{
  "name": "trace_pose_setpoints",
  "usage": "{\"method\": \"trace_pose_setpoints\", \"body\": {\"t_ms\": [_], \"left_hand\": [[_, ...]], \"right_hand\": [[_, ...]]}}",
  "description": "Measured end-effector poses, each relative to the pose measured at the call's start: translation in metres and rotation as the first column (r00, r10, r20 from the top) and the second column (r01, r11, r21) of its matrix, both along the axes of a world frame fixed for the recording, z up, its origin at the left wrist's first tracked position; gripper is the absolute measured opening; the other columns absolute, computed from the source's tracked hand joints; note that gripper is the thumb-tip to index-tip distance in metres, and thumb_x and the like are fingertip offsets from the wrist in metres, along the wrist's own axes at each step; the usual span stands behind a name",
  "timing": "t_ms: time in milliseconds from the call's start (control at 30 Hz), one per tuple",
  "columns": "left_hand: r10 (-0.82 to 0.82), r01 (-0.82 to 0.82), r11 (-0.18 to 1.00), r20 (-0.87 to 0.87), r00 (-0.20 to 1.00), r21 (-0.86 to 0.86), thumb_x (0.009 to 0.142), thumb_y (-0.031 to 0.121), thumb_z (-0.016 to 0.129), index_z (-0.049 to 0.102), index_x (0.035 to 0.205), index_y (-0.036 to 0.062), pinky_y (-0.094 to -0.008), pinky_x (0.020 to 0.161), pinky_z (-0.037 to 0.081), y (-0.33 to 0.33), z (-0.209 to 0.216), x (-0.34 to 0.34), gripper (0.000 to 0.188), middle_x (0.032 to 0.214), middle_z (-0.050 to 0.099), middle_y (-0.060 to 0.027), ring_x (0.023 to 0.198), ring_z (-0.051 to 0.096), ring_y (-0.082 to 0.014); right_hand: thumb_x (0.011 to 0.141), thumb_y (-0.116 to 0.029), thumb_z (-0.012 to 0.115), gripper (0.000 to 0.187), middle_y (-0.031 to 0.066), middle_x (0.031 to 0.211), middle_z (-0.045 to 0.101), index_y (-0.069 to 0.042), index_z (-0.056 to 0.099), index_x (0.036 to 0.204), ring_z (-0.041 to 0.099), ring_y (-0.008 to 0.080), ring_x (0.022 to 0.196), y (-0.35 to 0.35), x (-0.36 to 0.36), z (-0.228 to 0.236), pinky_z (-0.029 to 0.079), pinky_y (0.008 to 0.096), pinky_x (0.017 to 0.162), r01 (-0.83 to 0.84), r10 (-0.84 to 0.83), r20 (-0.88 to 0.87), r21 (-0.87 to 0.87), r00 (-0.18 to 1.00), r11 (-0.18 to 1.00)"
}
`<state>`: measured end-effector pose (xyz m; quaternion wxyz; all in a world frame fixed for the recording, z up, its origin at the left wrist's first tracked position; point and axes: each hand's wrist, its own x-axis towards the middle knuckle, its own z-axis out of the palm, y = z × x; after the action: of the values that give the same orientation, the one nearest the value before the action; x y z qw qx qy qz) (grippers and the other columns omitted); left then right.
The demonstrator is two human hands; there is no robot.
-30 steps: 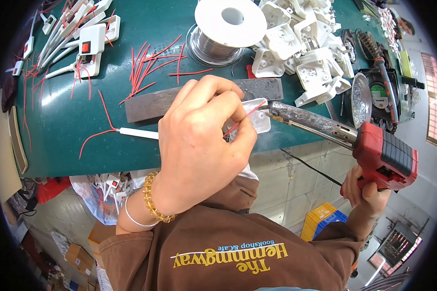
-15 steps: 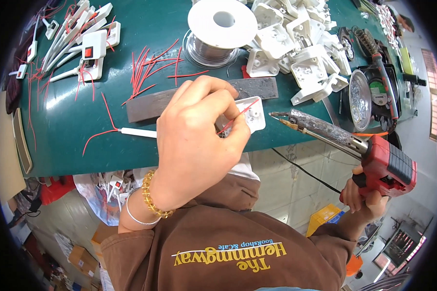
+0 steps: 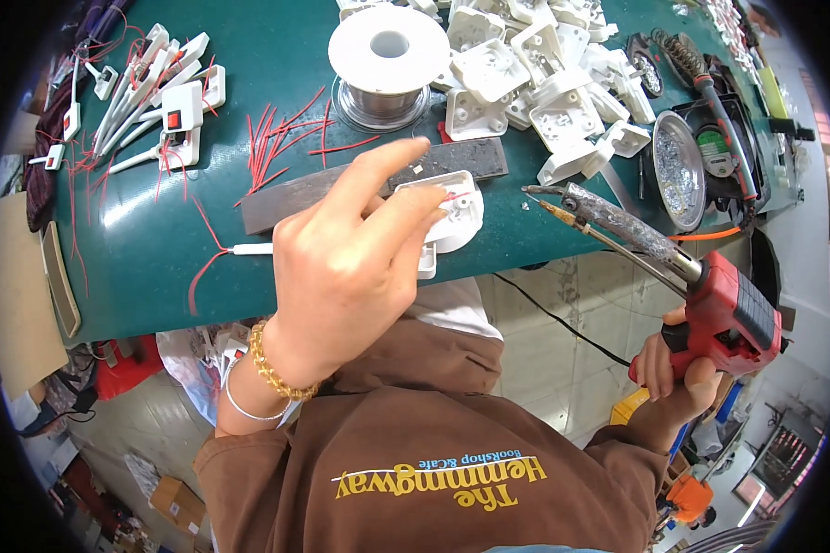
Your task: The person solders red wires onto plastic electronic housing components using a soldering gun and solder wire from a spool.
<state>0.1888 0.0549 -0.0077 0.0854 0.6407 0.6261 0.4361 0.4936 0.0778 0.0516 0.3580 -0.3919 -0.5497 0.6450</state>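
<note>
Red-and-black pistol-shaped soldering gun (image 3: 724,318), three o'clock, is gripped in the right hand (image 3: 694,387); the left hand (image 3: 341,267), nine o'clock, now spreads its index finger, pinch unclear, beside a white plastic housing (image 3: 468,219), one o'clock, where a thin red wire (image 3: 457,195) shows shorter.

Place: small-electrics assembly workshop
Surface: glossy green table (image 3: 143,276)
Tool: red-and-black pistol-shaped soldering iron (image 3: 740,313)
Supply: white plastic spool (image 3: 389,77) of silvery wire (image 3: 383,108)
Parts: heaped square white plastic housings (image 3: 567,120)

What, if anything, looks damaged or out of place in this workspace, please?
Two small things: the metal barrel of the red soldering gun is blotched and crusty rather than clean, and a small pale crumb lies on the dark bar, like stray debris.
</note>
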Motion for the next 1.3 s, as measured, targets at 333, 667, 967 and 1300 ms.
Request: {"method": "trace_pose_setpoints", "body": {"t_ms": [333, 667, 967, 1300], "left_hand": [[-0.163, 0.236, 0.958, 0.373, 0.913, -0.160, 0.070, -0.004, 0.071, 0.068, 0.078, -0.0008, -0.0238, 0.061, 0.046, -0.006, 0.005, -0.010, 0.009, 0.101, 0.063, -0.0122, 0.066, 0.058, -0.0137], [-0.029, 0.114, 0.971, 0.369, 0.929, -0.211, 0.071, 0.000, 0.068, 0.063, 0.074, -0.0033, -0.0221, 0.058, 0.045, 0.000, 0.000, 0.000, 0.006, 0.095, 0.064, -0.0099, 0.063, 0.054, -0.0081], [-0.006, 0.035, 0.997, 0.372, 0.928, -0.071, 0.066, 0.001, 0.069, 0.058, 0.070, 0.0008, -0.0290, 0.052, 0.047, -0.002, -0.015, 0.006, 0.012, 0.087, 0.065, -0.0080, 0.057, 0.060, -0.0184], [0.036, -0.049, 0.998, 0.267, 0.963, 0.043, 0.063, 0.000, 0.068, 0.055, 0.069, 0.0032, -0.0314, 0.053, 0.046, -0.003, -0.025, 0.011, 0.015, 0.085, 0.063, -0.0078, 0.062, 0.059, -0.0224]], "right_hand": [[0.078, -0.050, 0.070, 0.076, -0.0014, 0.045, 0.043, 0.012, 0.047, 0.115, 0.043, 0.0113, 0.034, -0.021, -0.007, -0.004, 0.036, 0.0259, 0.037, 0.105, -0.104, 0.048, -0.028, 0.993, 0.994], [0.082, -0.056, 0.062, 0.075, -0.0041, 0.045, 0.042, 0.007, 0.045, 0.120, 0.041, 0.0086, 0.038, -0.039, -0.018, -0.004, 0.037, 0.0242, 0.042, 0.064, -0.075, 0.144, 0.078, 0.987, 0.995], [0.077, -0.061, 0.064, 0.069, -0.0040, 0.046, 0.042, 0.003, 0.050, 0.101, 0.041, 0.0082, 0.040, -0.039, -0.011, 0.001, 0.036, 0.0243, 0.044, 0.053, -0.051, 0.265, 0.000, 0.963, 0.999], [0.072, -0.068, 0.063, 0.065, -0.0044, 0.047, 0.043, -0.003, 0.054, 0.077, 0.042, 0.0077, 0.041, -0.042, 0.001, 0.008, 0.036, 0.0245, 0.047, 0.077, -0.026, 0.403, -0.110, 0.915, 0.991]]}}
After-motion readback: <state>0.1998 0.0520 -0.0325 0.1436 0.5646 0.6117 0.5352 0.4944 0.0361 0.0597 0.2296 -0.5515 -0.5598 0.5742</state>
